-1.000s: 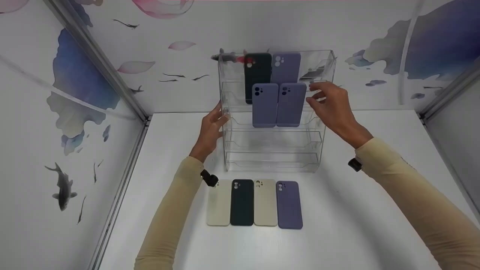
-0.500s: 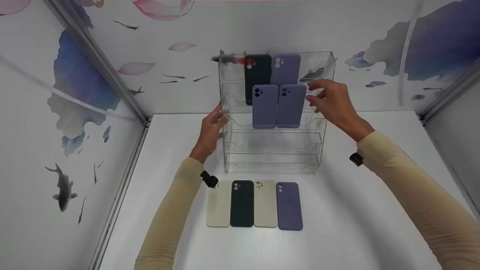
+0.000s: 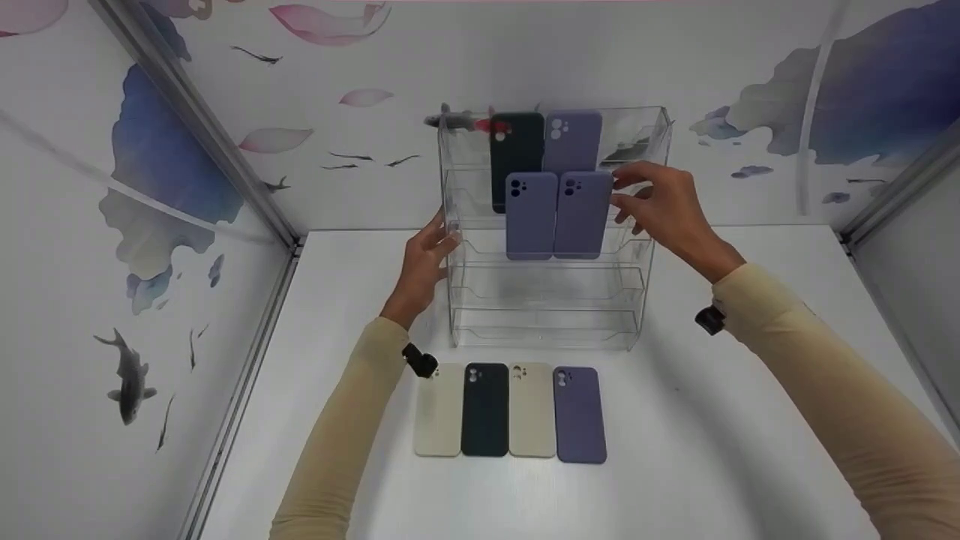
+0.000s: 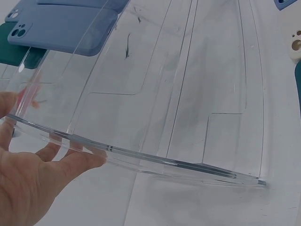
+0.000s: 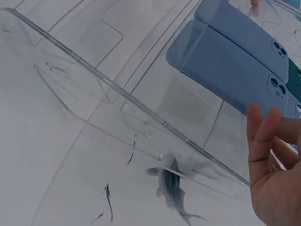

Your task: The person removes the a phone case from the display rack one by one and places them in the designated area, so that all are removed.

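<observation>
Clear acrylic, the tiered rack [image 3: 551, 300] stands upright at the back of the white table [image 3: 712, 420], and I have a hand on each side of it. My left hand [image 3: 425, 255] lies against its left wall with straight fingers [image 4: 77, 160] touching the edge. My right hand [image 3: 664, 206] is up at the second tier, fingers loosely bent, their tips at the right edge of a lilac phone case [image 3: 583, 214]; whether they pinch it I cannot tell. Just left of it stands another lilac case [image 3: 531, 215]. Behind these, on the top tier, stand a dark green case [image 3: 516, 142] and a third lilac one [image 3: 573, 140]. In front of the rack four cases lie flat in a row: cream [image 3: 438, 411], dark green [image 3: 484, 409], cream [image 3: 531, 409], lilac [image 3: 579, 414].
</observation>
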